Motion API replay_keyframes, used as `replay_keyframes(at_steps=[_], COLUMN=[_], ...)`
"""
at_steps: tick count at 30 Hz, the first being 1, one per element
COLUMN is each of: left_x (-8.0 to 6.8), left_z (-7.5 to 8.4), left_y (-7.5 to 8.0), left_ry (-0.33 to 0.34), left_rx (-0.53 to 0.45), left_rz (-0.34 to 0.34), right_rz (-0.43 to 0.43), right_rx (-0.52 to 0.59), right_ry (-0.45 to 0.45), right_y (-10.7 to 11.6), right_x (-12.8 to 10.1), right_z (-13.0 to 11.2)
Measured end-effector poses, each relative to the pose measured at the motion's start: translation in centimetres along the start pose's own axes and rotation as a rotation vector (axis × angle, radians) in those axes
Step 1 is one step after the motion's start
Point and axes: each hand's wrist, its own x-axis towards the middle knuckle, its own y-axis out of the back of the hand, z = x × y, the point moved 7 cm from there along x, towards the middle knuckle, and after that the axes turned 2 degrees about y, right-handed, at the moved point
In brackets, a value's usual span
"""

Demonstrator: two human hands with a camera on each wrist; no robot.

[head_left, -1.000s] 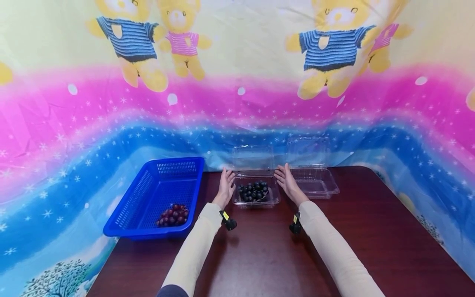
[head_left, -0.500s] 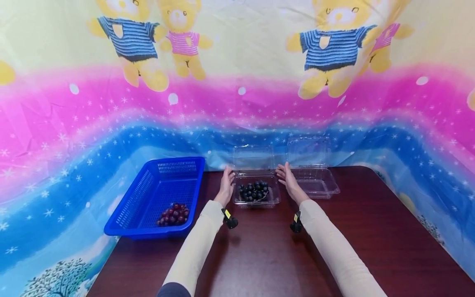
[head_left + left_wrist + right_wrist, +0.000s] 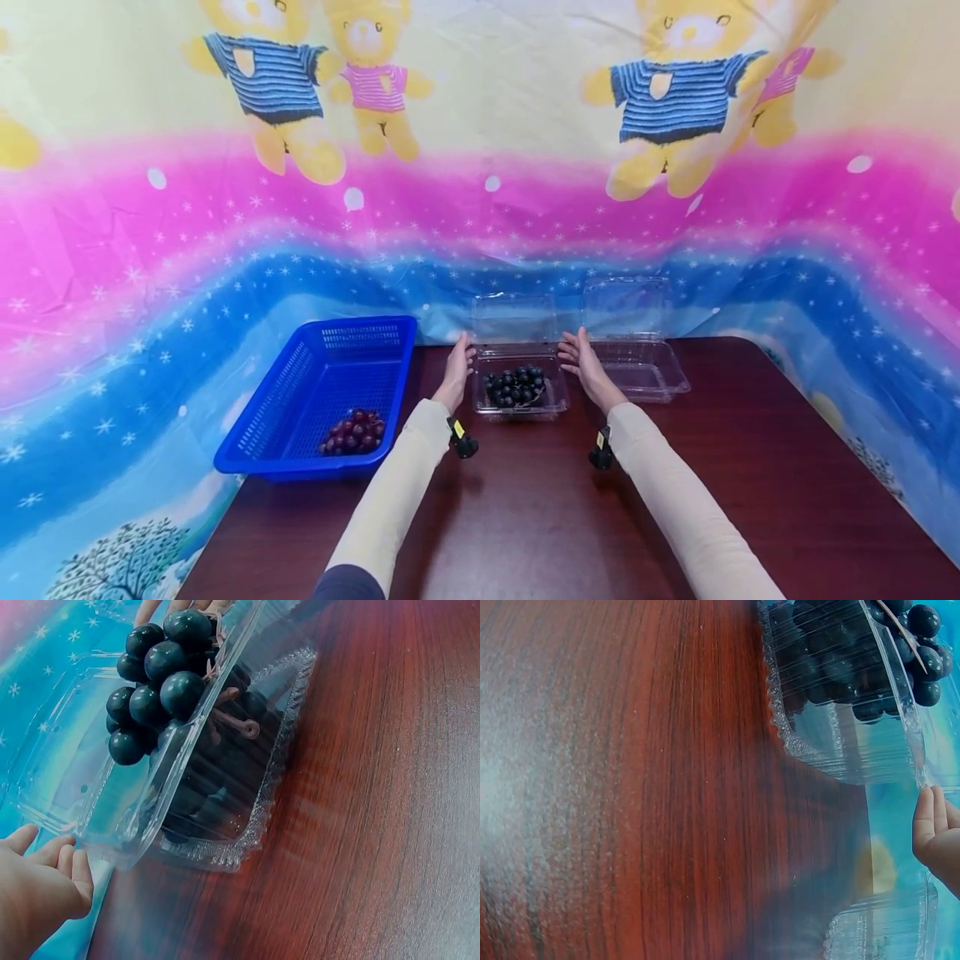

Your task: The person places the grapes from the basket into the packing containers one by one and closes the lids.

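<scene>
A clear plastic clamshell box [image 3: 557, 407] stands with its lid [image 3: 514, 318] raised, and a bunch of black grapes [image 3: 514, 387] lies inside. My left hand [image 3: 455, 372] is at the box's left side, fingers extended and palm facing it. On the opposite side is my right hand [image 3: 588, 370], its fingers also extended. Both wrist views show fingertips close to the box's rim; I cannot tell whether they touch it. Neither hand holds anything. In the left wrist view, the grapes [image 3: 146, 701] rise above the rim beside a pale stem.
A second clear clamshell box [image 3: 643, 371], lid raised, stands just right of my right hand. At the left is a blue plastic basket [image 3: 408, 367] with a bunch of red grapes [image 3: 354, 433] in its near right corner. A patterned cloth [image 3: 480, 217] hangs behind the brown table [image 3: 525, 517].
The hands stay on either side of the box with almost no movement. The whole scene shifts slightly rightward in the head view. The box and both bunches of grapes keep their places.
</scene>
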Motion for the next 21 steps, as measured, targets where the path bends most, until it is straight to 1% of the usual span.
replay_keyframes(at_steps=[1,3,4,5,6,7,8,10,11,12,13,14,15,18,19,21], left_x=[0.6,2.7,3.0,3.4,3.1,2.3,1.9,0.9,0.5,0.0,-0.5,-0.6,-0.9,-2.3,-2.2,-2.9], left_z=[-0.6,-2.3,-2.7,-3.0,-2.7,-2.1,-1.7,-0.8,-0.6,-0.1,0.2,0.4,0.7,1.9,1.9,2.4], left_y=[0.1,0.6,0.6,0.8,0.7,0.5,0.4,0.2,0.1,-0.1,-0.1,-0.2,-0.2,-0.4,-0.4,-0.4], left_ry=[0.011,-0.006,0.011,-0.007,0.011,0.023,0.011,-0.008,-0.013,-0.002,-0.009,-0.024,-0.038,-0.006,-0.031,-0.004], left_rx=[-0.019,-0.030,-0.024,-0.030,-0.036,-0.033,-0.019,-0.018,-0.018,-0.018,-0.017,-0.009,-0.018,-0.039,-0.052,-0.064], left_rz=[-0.014,-0.011,-0.004,-0.010,-0.024,-0.032,-0.031,-0.053,-0.064,-0.077,-0.087,-0.085,-0.101,-0.124,-0.131,-0.114], right_rz=[-0.004,-0.011,-0.013,-0.015,-0.018,-0.022,-0.023,-0.022,-0.024,-0.023,-0.021,-0.018,-0.017,-0.011,-0.009,0.002], right_rx=[-0.002,-0.006,-0.011,-0.016,-0.026,-0.036,-0.040,-0.035,-0.031,-0.022,-0.008,0.006,0.015,0.033,0.035,0.035], right_ry=[0.001,0.007,0.012,0.016,0.021,0.027,0.031,0.033,0.033,0.032,0.029,0.026,0.026,0.030,0.031,0.031], right_y=[0.0,0.0,0.0,0.1,0.2,0.4,0.4,0.5,0.5,0.4,0.3,0.1,0.1,0.0,0.1,0.2], right_x=[0.0,0.2,0.3,0.4,0.6,0.7,0.8,0.7,0.7,0.6,0.5,0.4,0.3,0.3,0.4,0.7], right_z=[0.0,0.1,0.3,0.3,0.5,0.7,0.8,0.9,0.8,0.8,0.6,0.4,0.3,0.2,0.3,0.6])
